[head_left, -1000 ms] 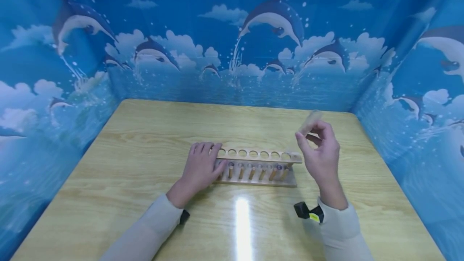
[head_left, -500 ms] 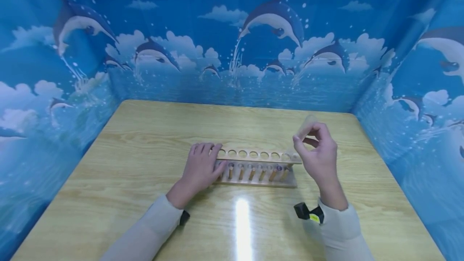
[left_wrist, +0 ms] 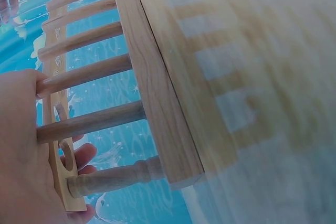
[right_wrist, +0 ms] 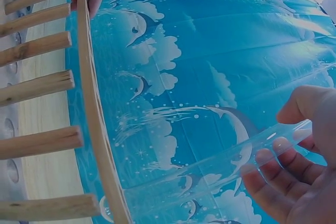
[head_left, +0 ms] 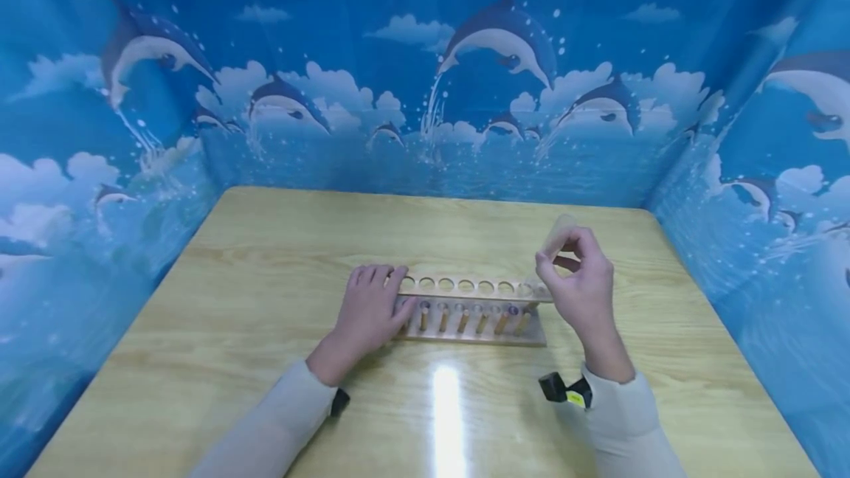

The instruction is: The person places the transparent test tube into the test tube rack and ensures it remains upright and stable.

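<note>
A wooden test tube rack (head_left: 465, 295) stands on the table, with a row of round holes in its top rail and several pegs on its base. My left hand (head_left: 373, 306) grips the rail's left end; in the left wrist view its fingers (left_wrist: 85, 153) pass behind the rail. Between thumb and fingers, my right hand (head_left: 584, 279) pinches a clear test tube (right_wrist: 210, 161). The tube slants down to the left, its lower end at the rack's rightmost hole. How far that end sits in the hole I cannot tell.
The rack stands on a pale wood-grain table (head_left: 299, 242), where a bright light reflection (head_left: 448, 411) lies in front of it. Blue curtains (head_left: 398, 80) printed with dolphins enclose the back and both sides.
My right hand has shifted slightly left and down, bringing the test tube's lower end to the rightmost hole. My left hand keeps its hold on the rack.
</note>
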{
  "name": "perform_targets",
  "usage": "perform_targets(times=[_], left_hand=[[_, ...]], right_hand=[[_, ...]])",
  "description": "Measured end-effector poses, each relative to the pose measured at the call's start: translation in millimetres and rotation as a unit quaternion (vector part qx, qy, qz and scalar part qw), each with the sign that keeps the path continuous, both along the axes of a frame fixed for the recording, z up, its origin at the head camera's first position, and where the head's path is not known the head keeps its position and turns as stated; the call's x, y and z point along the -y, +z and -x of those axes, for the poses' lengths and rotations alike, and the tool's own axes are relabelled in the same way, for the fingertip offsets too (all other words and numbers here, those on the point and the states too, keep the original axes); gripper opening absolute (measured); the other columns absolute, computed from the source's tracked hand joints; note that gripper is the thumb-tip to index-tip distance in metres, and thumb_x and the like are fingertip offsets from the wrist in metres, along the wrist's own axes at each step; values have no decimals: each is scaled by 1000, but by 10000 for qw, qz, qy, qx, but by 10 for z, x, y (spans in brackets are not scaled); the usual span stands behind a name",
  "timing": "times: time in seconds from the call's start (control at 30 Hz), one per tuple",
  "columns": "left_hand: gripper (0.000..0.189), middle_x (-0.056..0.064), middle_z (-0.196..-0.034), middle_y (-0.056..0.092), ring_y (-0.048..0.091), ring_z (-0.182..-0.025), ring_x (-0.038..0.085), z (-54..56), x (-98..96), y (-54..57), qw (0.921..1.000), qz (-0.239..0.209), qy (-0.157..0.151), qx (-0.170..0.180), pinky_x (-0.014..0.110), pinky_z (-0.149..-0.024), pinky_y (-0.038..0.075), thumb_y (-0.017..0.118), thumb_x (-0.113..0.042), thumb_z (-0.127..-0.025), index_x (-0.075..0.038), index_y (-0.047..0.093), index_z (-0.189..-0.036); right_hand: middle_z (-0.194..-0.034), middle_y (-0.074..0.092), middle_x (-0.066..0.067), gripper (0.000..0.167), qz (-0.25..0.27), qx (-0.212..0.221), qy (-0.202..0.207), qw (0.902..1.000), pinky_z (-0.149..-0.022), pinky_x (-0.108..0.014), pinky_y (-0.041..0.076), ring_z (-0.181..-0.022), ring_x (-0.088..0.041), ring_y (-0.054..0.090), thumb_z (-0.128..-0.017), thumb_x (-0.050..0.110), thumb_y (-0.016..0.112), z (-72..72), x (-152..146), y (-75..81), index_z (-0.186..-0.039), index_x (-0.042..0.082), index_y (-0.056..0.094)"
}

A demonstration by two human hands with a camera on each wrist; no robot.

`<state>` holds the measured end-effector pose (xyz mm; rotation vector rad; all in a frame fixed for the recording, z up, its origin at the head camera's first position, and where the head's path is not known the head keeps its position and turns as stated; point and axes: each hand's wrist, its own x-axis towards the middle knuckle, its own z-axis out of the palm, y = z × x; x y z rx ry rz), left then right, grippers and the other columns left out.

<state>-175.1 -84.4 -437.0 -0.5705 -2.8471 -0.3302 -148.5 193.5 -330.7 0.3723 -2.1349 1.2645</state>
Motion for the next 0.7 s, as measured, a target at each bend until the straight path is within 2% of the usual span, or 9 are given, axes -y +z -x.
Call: perform_targets(times=[0.13,0.37,0.7], left_hand=[[56,13,-129,56,48,-122,33,1,1,-9,10000,-2,-16,-21,51,-108,30,47,-50,-98,-12,50,-138],[55,13,-128,56,49,-121,33,3,-2,-15,10000,-3,12,-81,51,-108,30,48,-49,-97,-12,50,-138],[56,12,-128,56,49,-121,32,-6,3,-16,10000,-3,9,-88,51,-109,30,47,-50,-97,-12,50,-138]], right_hand=[[-83,56,-8,19,-117,-63,-9,9999,-72,-12,52,-81,-12,58,-78,-20,59,-4,8,6,-92,-10,51],[-84,57,-6,19,-11,154,-135,9998,-72,-11,51,-83,-14,59,-79,-19,60,-5,10,0,-94,-9,52],[-83,56,-6,19,-41,163,-77,9998,-71,-12,52,-82,-12,58,-78,-21,59,-7,13,-2,-92,-10,52]])
